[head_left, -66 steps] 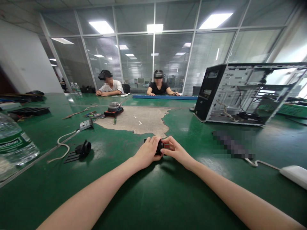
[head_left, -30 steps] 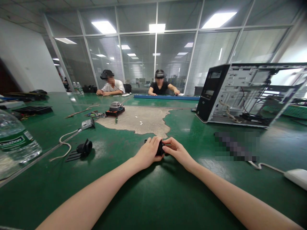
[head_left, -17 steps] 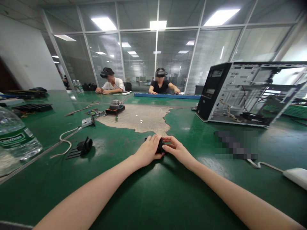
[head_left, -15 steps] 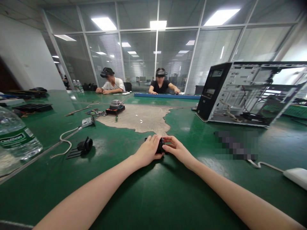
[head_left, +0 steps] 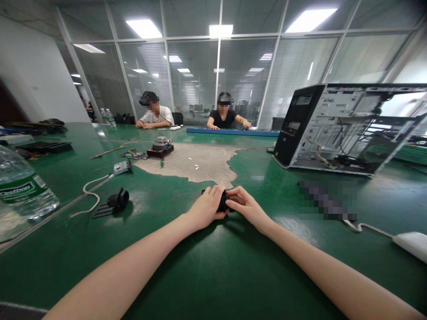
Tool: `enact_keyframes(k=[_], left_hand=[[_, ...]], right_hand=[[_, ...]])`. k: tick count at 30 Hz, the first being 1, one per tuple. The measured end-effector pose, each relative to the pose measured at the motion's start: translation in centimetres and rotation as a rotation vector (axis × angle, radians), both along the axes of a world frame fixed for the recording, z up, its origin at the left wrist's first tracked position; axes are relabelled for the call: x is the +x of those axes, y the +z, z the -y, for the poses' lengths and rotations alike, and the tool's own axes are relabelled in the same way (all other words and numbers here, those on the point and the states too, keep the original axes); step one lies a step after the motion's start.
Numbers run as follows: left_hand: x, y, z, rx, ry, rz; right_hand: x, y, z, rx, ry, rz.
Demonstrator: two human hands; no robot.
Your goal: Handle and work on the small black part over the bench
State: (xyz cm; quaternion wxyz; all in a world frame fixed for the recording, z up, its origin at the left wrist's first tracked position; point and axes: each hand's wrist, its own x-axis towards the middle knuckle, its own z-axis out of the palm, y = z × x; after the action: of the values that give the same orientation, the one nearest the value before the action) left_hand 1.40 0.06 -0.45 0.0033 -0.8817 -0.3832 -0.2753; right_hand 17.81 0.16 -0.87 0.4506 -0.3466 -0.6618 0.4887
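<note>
A small black part (head_left: 223, 202) sits between my hands over the green table (head_left: 207, 275), mostly hidden by fingers. My left hand (head_left: 207, 208) is wrapped over its left side and top. From the right, the thumb and fingers of my right hand (head_left: 245, 205) pinch its edge. Off to the left lies another black part (head_left: 117, 201), round with several thin prongs, resting on the table. Beyond my hands is a bare beige patch (head_left: 187, 164) in the table's green cover, with small white scraps on it.
An open computer case (head_left: 293, 129) stands at the right. A blurred dark object (head_left: 327, 200) has a cable to a white device (head_left: 412, 245). At the left are a water bottle (head_left: 25, 189) and a metal connector box (head_left: 122, 166). Two people sit across the table.
The view has shifted very slightly. Both hands keep nearly the same hold on the black part, with only a tiny shift of the right fingers.
</note>
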Motion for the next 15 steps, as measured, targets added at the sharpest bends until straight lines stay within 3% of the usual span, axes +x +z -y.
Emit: enact_keyframes(k=[15], left_hand=[[0.04, 0.00, -0.08, 0.009, 0.006, -0.008]], right_hand=[[0.21, 0.06, 0.20, -0.010, 0.028, -0.017]])
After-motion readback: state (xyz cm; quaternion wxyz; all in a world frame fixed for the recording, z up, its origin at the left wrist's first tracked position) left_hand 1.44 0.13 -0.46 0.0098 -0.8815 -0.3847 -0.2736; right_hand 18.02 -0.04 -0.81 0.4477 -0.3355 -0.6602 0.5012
